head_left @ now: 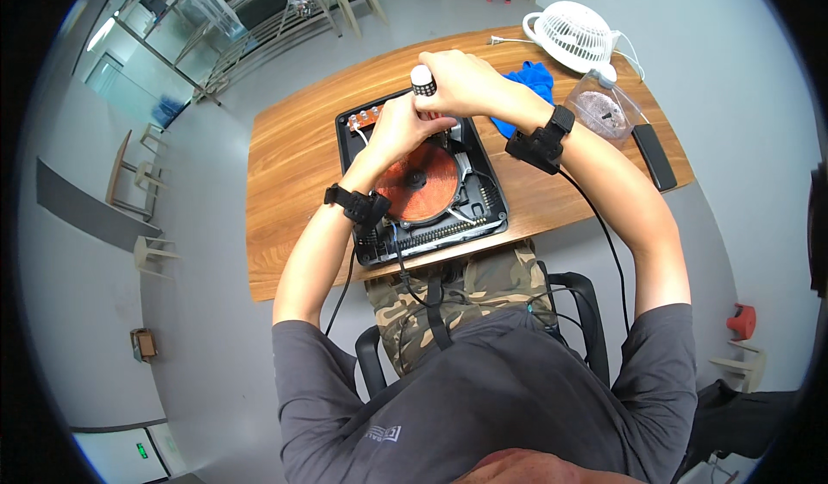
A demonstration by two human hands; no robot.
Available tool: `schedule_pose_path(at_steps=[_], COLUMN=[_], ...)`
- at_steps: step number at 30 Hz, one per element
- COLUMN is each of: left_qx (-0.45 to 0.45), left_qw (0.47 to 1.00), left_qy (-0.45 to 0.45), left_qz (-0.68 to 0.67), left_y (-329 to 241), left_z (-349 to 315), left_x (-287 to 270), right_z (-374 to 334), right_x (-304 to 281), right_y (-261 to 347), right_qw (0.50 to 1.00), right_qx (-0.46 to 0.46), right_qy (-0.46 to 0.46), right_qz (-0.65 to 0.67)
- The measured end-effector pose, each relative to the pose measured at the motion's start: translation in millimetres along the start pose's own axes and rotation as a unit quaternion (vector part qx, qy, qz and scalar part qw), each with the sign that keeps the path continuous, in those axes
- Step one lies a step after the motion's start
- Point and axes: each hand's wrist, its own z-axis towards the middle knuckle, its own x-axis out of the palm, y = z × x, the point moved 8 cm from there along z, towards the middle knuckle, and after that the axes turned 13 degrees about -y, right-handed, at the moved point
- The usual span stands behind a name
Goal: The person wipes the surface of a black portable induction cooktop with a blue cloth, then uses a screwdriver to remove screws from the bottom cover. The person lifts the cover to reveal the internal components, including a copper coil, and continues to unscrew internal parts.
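An induction cooker base (496,223) lies opened on the wooden table in front of me, its round copper coil (423,192) exposed. Over its far part, my right hand (464,83) is closed around an upright screwdriver (423,77) with a white-topped, black-patterned handle. The screwdriver's tip is hidden behind my hands. Just below and left of it, my left hand (399,128) is curled close to the tool, its thumb pointing right. Whatever its fingers hold is out of sight. An orange-brown circuit board (366,119) shows beside my left hand.
Right of the cooker lie a blue cloth (533,78), a clear plastic container (601,115) and a black oblong object (655,158). A white round fan-like grille (573,35) sits at the table's far right. Black cables run from both wrist bands. Stools and a metal rack (259,31) stand beyond.
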Motion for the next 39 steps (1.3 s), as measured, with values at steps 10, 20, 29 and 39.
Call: schedule_pose_path(at_steps=[10, 20, 29, 39], left_qx=[0.07, 0.04, -0.083, -0.205], left_qw=[0.994, 0.994, 0.991, 0.955], left_qy=[0.075, 0.093, 0.009, 0.053], left_qz=[0.027, 0.043, 0.104, 0.206], left_y=[23.3, 36.5, 134.7, 252.9], left_z=[-7.2, -20.1, -69.6, -154.8], left_x=[17.7, 15.0, -112.9, -137.8], right_z=[3.3, 14.1, 16.5, 11.0], right_x=[-19.4, -22.9, -12.7, 28.5], right_y=[3.9, 21.7, 74.1, 123.5], right_qw=[1.0, 0.997, 0.994, 0.989], right_qx=[0.001, -0.023, -0.049, -0.102], right_qy=[-0.029, -0.066, -0.025, 0.016], right_qz=[0.003, 0.024, 0.099, 0.106])
